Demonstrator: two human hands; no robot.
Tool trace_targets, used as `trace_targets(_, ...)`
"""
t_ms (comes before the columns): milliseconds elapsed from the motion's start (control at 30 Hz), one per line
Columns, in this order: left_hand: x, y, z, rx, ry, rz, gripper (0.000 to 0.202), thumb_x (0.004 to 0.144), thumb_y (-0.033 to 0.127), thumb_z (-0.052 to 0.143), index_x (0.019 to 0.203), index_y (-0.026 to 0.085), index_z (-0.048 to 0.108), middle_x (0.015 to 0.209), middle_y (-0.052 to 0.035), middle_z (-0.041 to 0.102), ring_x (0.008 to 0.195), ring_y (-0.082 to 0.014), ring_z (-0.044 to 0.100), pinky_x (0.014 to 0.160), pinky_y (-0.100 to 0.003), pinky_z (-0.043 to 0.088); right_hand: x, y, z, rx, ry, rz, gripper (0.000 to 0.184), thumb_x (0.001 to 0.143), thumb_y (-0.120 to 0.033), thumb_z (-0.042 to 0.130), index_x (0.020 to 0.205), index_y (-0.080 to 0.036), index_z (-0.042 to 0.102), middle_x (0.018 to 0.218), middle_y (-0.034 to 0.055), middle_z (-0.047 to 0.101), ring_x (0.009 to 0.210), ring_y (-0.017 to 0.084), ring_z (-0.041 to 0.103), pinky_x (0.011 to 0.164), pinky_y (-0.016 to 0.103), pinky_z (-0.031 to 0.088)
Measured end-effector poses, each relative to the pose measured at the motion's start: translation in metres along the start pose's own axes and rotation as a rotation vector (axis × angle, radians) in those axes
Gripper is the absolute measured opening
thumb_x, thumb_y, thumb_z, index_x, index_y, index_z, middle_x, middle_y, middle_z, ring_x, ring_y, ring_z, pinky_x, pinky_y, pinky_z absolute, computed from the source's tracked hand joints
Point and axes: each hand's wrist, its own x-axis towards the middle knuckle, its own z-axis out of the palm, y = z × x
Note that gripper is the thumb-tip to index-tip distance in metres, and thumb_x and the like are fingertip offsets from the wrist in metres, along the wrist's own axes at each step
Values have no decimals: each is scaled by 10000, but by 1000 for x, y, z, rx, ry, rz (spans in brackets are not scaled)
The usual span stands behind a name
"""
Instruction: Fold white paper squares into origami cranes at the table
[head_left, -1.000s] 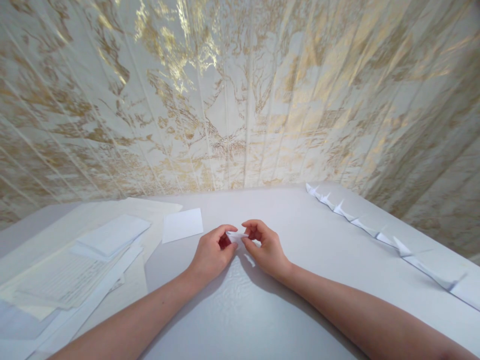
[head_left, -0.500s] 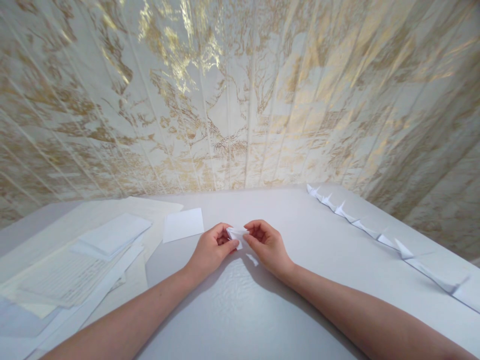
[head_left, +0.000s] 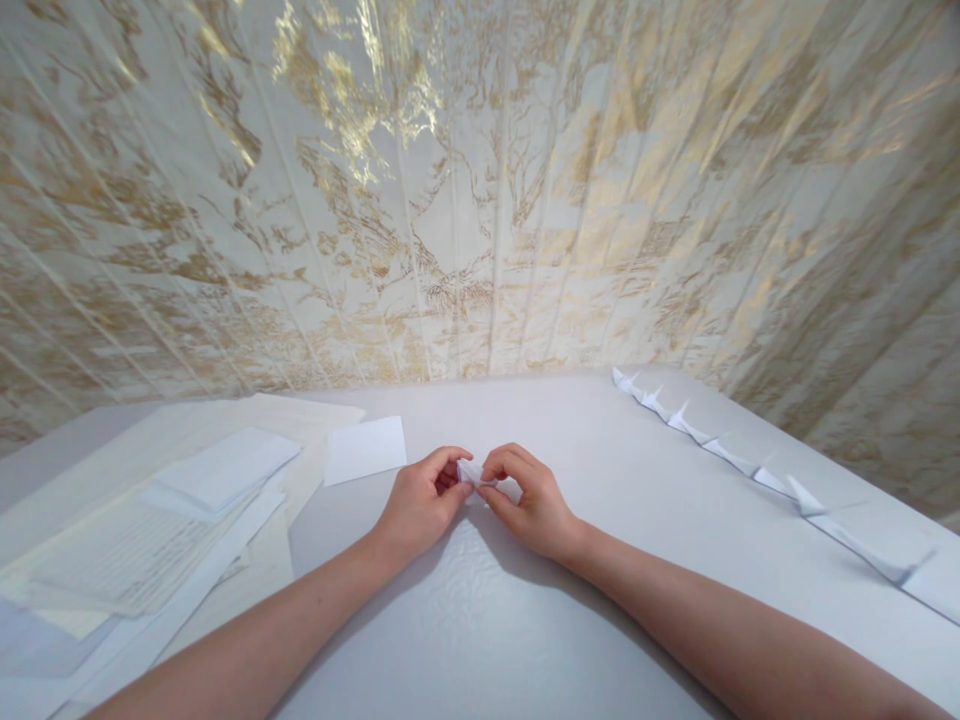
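My left hand (head_left: pixel 421 503) and my right hand (head_left: pixel 525 497) meet at the middle of the white table (head_left: pixel 487 620). Both pinch a small folded piece of white paper (head_left: pixel 471 471) between thumbs and fingertips, just above the tabletop. Most of the piece is hidden by my fingers. A blank white paper square (head_left: pixel 365 450) lies flat a short way to the left of my left hand.
A loose pile of paper sheets (head_left: pixel 150 530) covers the table's left side. A row of several small folded white paper pieces (head_left: pixel 750 465) runs along the right edge by the wall. The gold-patterned wall (head_left: pixel 480 200) stands close behind the table.
My hands have drawn closer together on the small paper piece. My right fingers have closed over it, and the piece now shows less than before.
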Motion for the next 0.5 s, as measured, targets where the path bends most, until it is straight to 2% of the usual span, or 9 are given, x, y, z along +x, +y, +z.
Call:
trace_targets(300, 0, 0, 2, -101, -10, -93, 257, 676, 203, 573, 871, 227, 407, 499, 101, 509, 465, -105, 502, 472, -196, 362, -2, 5, -2, -77, -141, -14, 103, 766, -113, 487, 825, -173, 548, 731, 38, 557, 667, 143, 528, 610, 253, 434)
trace_targets(400, 0, -3, 5, -179, -16, -129, 267, 699, 235, 566, 895, 226, 384, 486, 110, 501, 455, -106, 515, 485, -206, 395, -4, 8, 1, -81, -103, 16, 168, 771, -113, 475, 914, -171, 540, 744, 38, 565, 668, 143, 533, 633, 264, 440)
trace_targets(500, 0, 0, 6, -295, 19, -175, 296, 712, 251, 570, 925, 225, 367, 494, 110, 514, 468, -103, 531, 517, -220, 430, -4, 9, 4, -1, -41, 127, 247, 753, -138, 498, 995, -186, 486, 714, 7, 547, 667, 142, 533, 663, 280, 446)
